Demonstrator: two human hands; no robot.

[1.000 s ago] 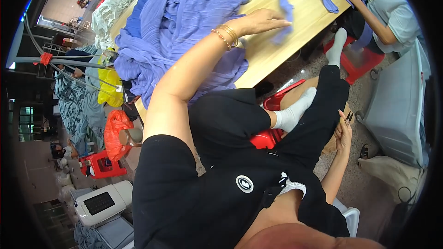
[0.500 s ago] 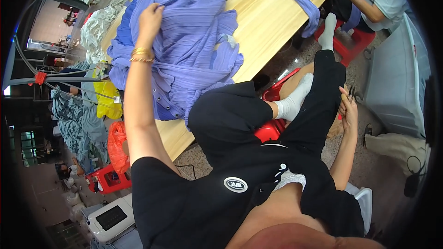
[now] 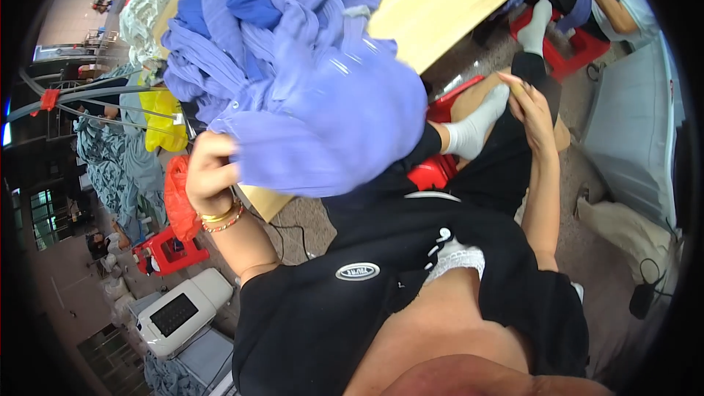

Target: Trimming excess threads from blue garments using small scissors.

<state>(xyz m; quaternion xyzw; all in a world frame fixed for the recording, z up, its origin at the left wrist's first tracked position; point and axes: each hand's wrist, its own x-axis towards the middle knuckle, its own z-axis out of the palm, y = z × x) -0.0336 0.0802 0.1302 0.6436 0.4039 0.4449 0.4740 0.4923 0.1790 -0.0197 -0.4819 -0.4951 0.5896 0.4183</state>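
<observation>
Over tbl's [image 3: 440, 0] near L corner, L hand [image 3: 207, 176] is gripping a blue cloth [image 3: 330, 125] by its edge, thumb & fingers pinching it. Cloth is hanging btwn that hand & the lap, looking lavender-blue, thin, bunched, blurred across the middle, w/ a few pale streaks showing. Behind it a pile [image 3: 220, 7] of similar stuff is lying creased & heaped, one patch showing darker blue. R hand [image 3: 534, 111] is hovering nr a white sock [image 3: 480, 126], fingers part-bent; smth dark is showing at fingertips, can't tell if held. Tbl is showing pale wood grain. Around: co-worker [image 3: 631, 0] is sitting upper R, grey bin [image 3: 623, 125] is standing below; on L, yellow bag [image 3: 163, 123] is hanging above an orange-red bag [image 3: 178, 198], w/ red stool [image 3: 176, 253] & white machine [image 3: 202, 297] standing lower; teal-grey heap [image 3: 110, 165] is lying further off.
</observation>
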